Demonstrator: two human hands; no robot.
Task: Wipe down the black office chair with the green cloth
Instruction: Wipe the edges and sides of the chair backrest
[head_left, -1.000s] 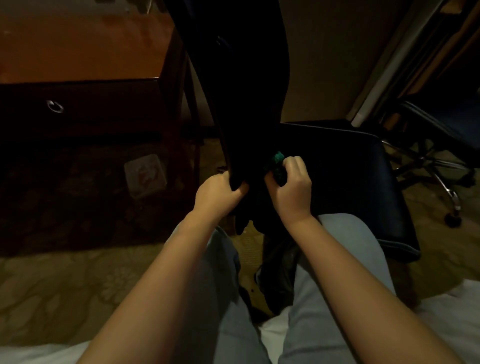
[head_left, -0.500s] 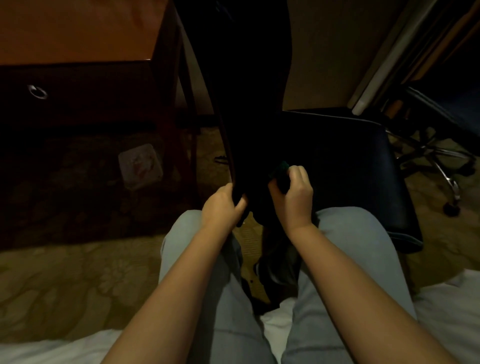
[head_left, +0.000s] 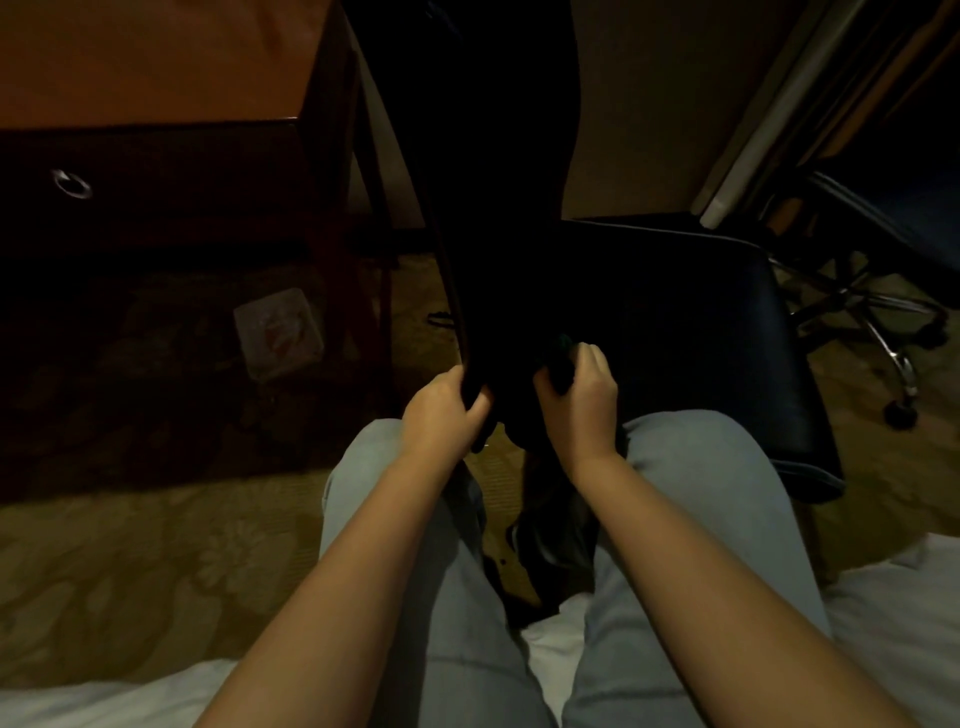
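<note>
Your forearms stretch forward side by side; your left grip (head_left: 441, 410) and right grip (head_left: 582, 400) are both curled tight.

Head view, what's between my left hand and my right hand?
In the head view, the lower backrest of the black office chair. The left hand grips its edge; the right hand holds the green cloth.

The room is dim. A reddish-brown wooden desk (head_left: 156, 62) with a metal ring drawer pull (head_left: 71, 184) stands at the left on an olive patterned carpet (head_left: 130, 561). Behind it is a plain beige wall (head_left: 639, 104). A chrome wheeled chair base (head_left: 878, 332) stands at the right, and white bed linen (head_left: 893, 613) lies nearest.
</note>
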